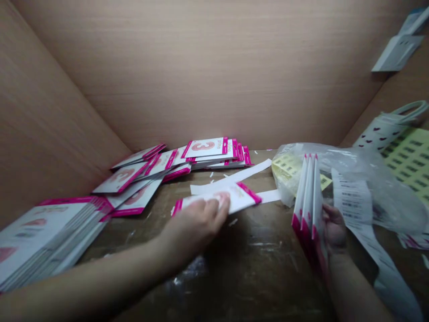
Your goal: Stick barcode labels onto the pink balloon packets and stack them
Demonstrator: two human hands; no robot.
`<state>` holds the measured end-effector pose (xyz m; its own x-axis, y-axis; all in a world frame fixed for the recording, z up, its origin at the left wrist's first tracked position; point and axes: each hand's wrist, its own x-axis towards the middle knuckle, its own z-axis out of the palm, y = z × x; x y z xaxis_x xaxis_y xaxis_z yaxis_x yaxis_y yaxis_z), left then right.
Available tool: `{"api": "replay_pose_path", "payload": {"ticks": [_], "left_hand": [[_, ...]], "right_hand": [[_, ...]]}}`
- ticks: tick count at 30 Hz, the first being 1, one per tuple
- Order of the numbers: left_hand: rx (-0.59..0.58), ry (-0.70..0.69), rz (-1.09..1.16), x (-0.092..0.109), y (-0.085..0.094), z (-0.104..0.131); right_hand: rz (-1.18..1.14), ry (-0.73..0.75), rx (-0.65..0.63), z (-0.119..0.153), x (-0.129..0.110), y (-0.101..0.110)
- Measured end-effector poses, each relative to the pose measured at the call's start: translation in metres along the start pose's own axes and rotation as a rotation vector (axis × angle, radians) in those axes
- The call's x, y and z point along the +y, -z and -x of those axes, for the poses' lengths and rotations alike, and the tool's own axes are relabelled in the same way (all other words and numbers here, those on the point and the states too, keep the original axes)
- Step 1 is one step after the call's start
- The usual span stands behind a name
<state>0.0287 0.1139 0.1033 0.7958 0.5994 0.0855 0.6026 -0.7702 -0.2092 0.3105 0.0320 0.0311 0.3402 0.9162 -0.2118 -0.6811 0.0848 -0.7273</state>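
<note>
My left hand (197, 223) reaches across the middle, slightly blurred, with fingers curled over a flat white packet with pink ends (239, 195). Whether that packet touches the table cannot be made out. On the right, my right hand (335, 228) grips a few similar packets (306, 203), held on edge side by side with their pink ends low. Its thumb and fingers are partly hidden behind them. Beyond my left hand lies a spread of packets printed with a pink figure 3 (203, 147). A thick stack of larger-looking white and pink packets (43, 228) leans at the left.
White paper strips (231, 177) lie behind the left hand's packet. Right of the held packets are a crumpled clear plastic bag (355, 158), a curling barcode label strip (355, 201), yellow label sheets (410, 163) and a heart-patterned cup (380, 132). Wooden panels (214, 76) enclose the table (264, 264).
</note>
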Motion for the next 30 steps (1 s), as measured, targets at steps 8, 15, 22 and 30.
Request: {"api": "replay_pose_path", "payload": {"ticks": [8,15,22,30], "left_hand": [[-0.171,0.139,0.386,0.081,-0.029,0.054],[-0.195,0.617,0.967,-0.01,-0.037,0.015],[-0.449,0.559,1.224,0.002,-0.05,0.02],[0.319,0.491,1.909,0.068,-0.029,0.077]], "right_hand": [[0.002,-0.051,0.057,0.03,-0.014,-0.014],[0.019,-0.405,0.084,0.091,0.072,-0.044],[0.142,-0.165,0.108,0.091,0.096,-0.048],[0.519,0.223,-0.238,0.092,0.04,-0.049]]}}
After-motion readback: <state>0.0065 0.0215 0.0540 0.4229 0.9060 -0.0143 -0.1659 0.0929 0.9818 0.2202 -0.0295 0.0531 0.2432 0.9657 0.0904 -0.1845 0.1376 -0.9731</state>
